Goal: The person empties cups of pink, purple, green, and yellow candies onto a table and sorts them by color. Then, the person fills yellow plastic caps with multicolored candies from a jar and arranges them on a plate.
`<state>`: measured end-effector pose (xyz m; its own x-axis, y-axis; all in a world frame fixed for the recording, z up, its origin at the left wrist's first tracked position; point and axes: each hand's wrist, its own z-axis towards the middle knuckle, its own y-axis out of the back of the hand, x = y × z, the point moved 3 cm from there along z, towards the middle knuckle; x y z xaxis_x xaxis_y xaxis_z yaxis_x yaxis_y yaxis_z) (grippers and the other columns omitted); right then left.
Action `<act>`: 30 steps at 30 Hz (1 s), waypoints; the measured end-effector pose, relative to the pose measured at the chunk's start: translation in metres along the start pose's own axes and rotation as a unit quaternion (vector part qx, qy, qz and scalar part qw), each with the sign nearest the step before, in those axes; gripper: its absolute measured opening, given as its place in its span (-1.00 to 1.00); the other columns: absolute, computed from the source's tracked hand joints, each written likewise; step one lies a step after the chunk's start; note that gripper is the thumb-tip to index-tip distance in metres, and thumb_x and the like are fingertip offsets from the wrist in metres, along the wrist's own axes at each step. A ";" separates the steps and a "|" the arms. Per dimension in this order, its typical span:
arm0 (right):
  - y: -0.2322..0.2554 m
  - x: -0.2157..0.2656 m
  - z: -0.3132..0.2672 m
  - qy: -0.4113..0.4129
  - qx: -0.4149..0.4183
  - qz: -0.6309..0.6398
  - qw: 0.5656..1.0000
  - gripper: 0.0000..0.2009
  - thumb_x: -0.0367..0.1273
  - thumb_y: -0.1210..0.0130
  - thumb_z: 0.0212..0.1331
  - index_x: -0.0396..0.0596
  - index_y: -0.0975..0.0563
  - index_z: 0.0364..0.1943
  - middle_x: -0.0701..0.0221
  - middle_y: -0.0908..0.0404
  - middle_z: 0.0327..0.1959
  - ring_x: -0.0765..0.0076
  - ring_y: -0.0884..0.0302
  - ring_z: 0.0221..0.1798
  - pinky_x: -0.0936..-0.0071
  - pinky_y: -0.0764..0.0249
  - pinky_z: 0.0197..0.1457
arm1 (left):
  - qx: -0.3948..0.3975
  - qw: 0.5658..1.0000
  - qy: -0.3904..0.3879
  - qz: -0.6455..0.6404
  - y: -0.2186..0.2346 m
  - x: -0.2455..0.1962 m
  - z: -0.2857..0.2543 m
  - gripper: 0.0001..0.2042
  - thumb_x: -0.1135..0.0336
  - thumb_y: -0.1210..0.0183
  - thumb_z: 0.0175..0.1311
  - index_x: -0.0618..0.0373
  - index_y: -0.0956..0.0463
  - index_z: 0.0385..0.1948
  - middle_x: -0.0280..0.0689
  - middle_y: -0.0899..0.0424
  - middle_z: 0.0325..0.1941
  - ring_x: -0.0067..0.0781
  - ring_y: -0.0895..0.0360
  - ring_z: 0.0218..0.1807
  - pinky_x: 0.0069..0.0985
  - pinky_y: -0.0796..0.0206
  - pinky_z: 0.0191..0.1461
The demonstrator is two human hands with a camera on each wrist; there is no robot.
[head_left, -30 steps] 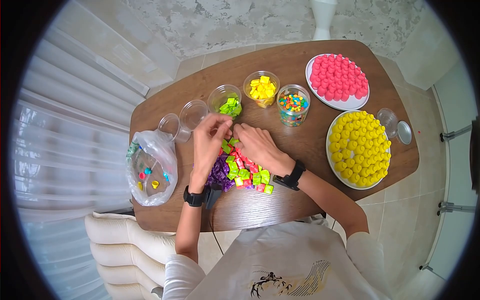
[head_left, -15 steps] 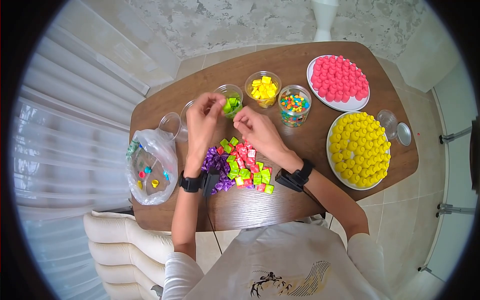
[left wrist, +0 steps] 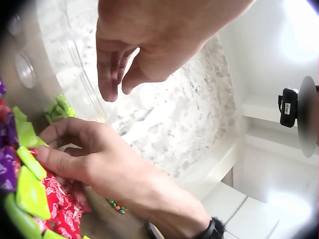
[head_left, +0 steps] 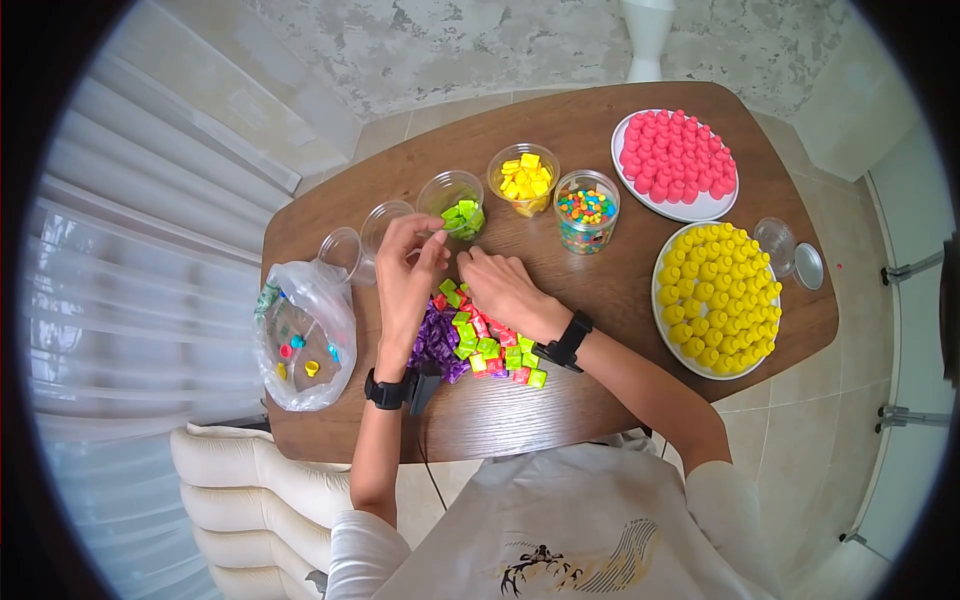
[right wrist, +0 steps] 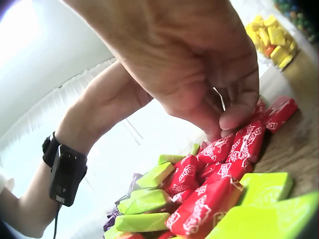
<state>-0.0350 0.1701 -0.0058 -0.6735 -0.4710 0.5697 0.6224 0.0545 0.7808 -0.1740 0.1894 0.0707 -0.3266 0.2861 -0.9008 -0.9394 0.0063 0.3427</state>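
Observation:
My right hand [head_left: 510, 290] reaches into the far side of a heap of wrapped candies; its bent thumb and fingers touch the red candies [right wrist: 214, 154] and a green candy [left wrist: 31, 162]. I cannot tell whether a candy is pinched there. Purple candies [head_left: 435, 345] fill the heap's left side. My left hand [head_left: 405, 275] hovers just left of the right one, fingers loosely bent, with nothing seen between them in the left wrist view. Just beyond it stands a clear tub [head_left: 450, 182] with green candies [head_left: 463, 219] inside.
Behind stand a tub of yellow candies [head_left: 525, 180] and a jar of colourful small pieces [head_left: 588, 215]. At right are plates of pink pieces [head_left: 675, 155] and yellow pieces [head_left: 715, 300]. Clear cups [head_left: 340, 250] and a plastic bag [head_left: 300, 390] lie left.
Half a second ago both hands were raised nearer the green tub. Since then my right hand has come down to the candy heap, and my left hand has drawn back slightly towards me.

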 end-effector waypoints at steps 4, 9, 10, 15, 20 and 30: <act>0.011 0.000 -0.002 -0.012 -0.011 0.010 1.000 -0.75 -0.48 -0.17 0.20 -0.18 -0.44 -0.06 0.09 -0.59 -0.13 -0.17 -0.65 -0.05 -0.10 -0.52 -0.09 | 0.066 0.995 0.060 0.034 -0.001 0.005 -0.008 -0.83 0.52 -0.23 0.42 0.30 -0.62 -0.02 -0.29 -0.61 0.02 -0.55 -0.66 -0.29 -0.56 -0.51 -0.26; 0.043 0.002 -0.009 -0.050 -0.112 0.178 0.976 -0.77 -0.53 -0.16 0.23 -0.15 -0.42 -0.07 0.03 -0.65 -0.17 -0.24 -0.66 -0.12 -0.10 -0.54 -0.11 | 0.129 0.988 0.026 0.081 -0.016 -0.009 -0.016 -0.85 0.47 -0.22 0.47 0.22 -0.64 -0.03 -0.38 -0.66 -0.19 -0.61 -0.63 -0.30 -0.57 -0.50 -0.28; 0.047 0.001 -0.009 -0.051 -0.134 0.227 0.963 -0.77 -0.51 -0.17 0.26 -0.12 -0.41 -0.06 0.04 -0.66 -0.16 -0.21 -0.68 -0.15 -0.04 -0.57 -0.11 | 0.129 0.988 0.025 0.080 -0.016 -0.007 -0.014 -0.85 0.47 -0.22 0.47 0.22 -0.64 -0.03 -0.38 -0.66 -0.19 -0.61 -0.63 -0.30 -0.57 -0.50 -0.28; 0.059 0.000 -0.011 -0.107 -0.130 0.375 0.912 -0.78 -0.47 -0.19 0.33 -0.11 -0.40 -0.05 0.10 -0.67 -0.17 -0.10 -0.71 -0.20 0.08 -0.58 -0.12 | 0.139 0.988 0.064 0.028 -0.012 -0.013 -0.001 -0.86 0.45 -0.17 0.51 0.33 -0.63 -0.07 -0.33 -0.70 -0.35 -0.59 -0.64 -0.37 -0.59 -0.50 -0.25; 0.069 0.002 -0.018 -0.149 -0.140 0.429 0.880 -0.82 -0.43 -0.17 0.38 -0.12 -0.42 -0.06 0.12 -0.67 -0.19 -0.10 -0.70 -0.22 0.07 -0.58 -0.12 | 0.033 0.999 0.030 0.005 -0.003 -0.008 0.030 -0.87 0.46 -0.19 0.49 0.33 -0.62 -0.07 -0.27 -0.71 -0.32 -0.54 -0.68 -0.32 -0.60 -0.51 -0.21; 0.044 0.004 -0.076 -0.066 0.054 0.035 0.996 -0.73 -0.28 -0.20 0.35 -0.14 -0.50 -0.03 0.17 -0.61 -0.07 -0.12 -0.66 -0.05 -0.07 -0.51 -0.09 | -0.031 0.999 -0.012 0.024 -0.002 0.009 0.011 -0.80 0.51 -0.17 0.49 0.29 -0.59 0.07 -0.23 -0.60 0.06 -0.50 -0.72 -0.18 -0.56 -0.56 -0.15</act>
<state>0.0197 0.1036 0.0114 -0.6815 -0.3425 0.6467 0.6276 0.1809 0.7572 -0.1739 0.2022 0.0647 -0.3702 0.3078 -0.8765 -0.9274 -0.0681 0.3678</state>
